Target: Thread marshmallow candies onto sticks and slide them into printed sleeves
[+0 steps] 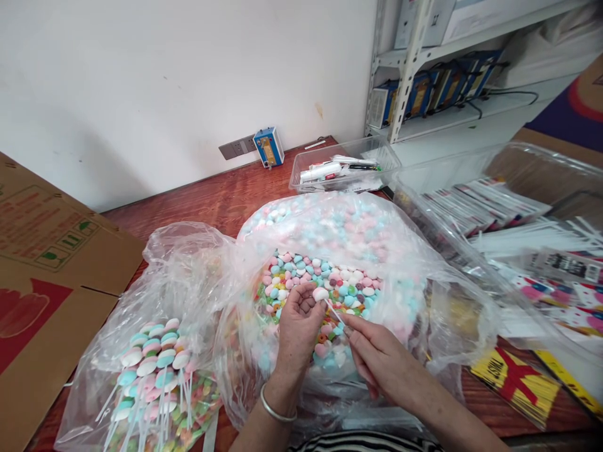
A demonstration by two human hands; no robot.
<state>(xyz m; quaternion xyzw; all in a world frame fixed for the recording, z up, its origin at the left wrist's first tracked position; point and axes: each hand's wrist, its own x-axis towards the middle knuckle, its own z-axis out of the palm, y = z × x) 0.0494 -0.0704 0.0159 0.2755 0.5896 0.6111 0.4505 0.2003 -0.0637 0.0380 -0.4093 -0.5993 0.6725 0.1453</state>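
Observation:
My left hand pinches a pale pink candy piece between thumb and fingertips, just over the open mouth of a big clear plastic bag full of pastel candy pieces. My right hand grips a thin white stick whose tip meets that pink piece. A silver bangle sits on my left wrist. To the left, a second clear bag holds finished candy skewers on white sticks.
A cardboard box lies at the left. Behind the bags stands a clear plastic tray with pens and tubes. Clear bins of white sticks and printed wrappers fill the right. A metal shelf stands by the wall.

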